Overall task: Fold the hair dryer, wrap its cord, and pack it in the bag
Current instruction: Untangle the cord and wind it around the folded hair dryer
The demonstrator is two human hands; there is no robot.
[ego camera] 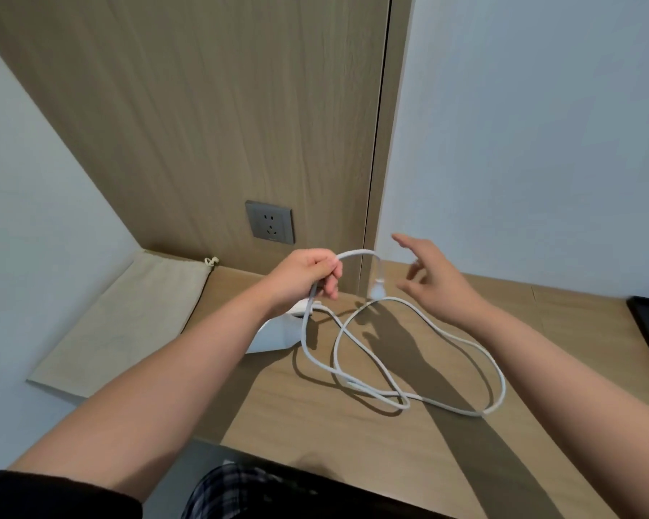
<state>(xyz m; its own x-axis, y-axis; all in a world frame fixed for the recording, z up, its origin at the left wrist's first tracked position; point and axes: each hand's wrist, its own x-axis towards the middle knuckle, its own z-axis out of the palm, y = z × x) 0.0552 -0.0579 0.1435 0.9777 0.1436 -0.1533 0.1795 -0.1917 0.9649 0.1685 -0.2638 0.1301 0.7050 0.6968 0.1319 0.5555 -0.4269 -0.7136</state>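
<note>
Over the bench (540, 331), our left grip (308, 277) pinches the white cord (399, 400) near its dangling plug (376, 290); our right grip (441, 280) hovers spread, empty. Light and floppy, we judge: gather it loop by loop. The hair dryer (278, 333) lies beside the bag (128, 324).

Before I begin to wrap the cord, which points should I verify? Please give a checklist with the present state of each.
1. Plug out of the socket: ok, it hangs free.
2. Left hand grips the cord: ok.
3. Right hand free: ok, open, holds nothing.
4. Cord without knots: cannot tell, loose loops cross on the table.
5. Hair dryer folded: cannot tell, the left arm hides most of it.
6. Bag open: cannot tell, it lies flat at the left.
</note>
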